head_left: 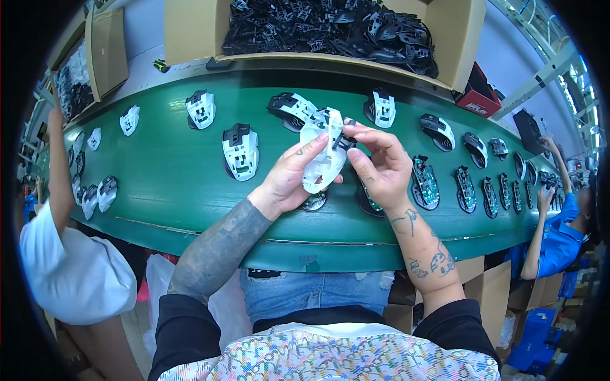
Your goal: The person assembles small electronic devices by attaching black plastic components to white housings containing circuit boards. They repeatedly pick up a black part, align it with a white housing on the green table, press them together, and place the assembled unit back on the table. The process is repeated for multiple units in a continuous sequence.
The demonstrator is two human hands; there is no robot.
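Over the middle of the green belt, a white computer mouse shell [322, 170] is held up and tilted, its hollow underside in view. My left hand [287, 176] grips it with the thumb on its inner face. With bent fingers, my right hand [386, 166] pinches a small black plastic part [344, 141] against the shell's right side. Whether that part is seated in the shell is hidden. Below my hands lie a partly covered circuit-board base [314, 202] and another mouse base [370, 202]. Just behind is a black-and-white mouse cover [293, 109].
The green belt [178, 184] carries white-and-black mouse covers [240, 152] and several circuit-board bases [426, 184]. Beyond its far edge stands a cardboard box [194, 35] of black plastic parts [330, 32]. Co-workers sit left [76, 267] and right [559, 222].
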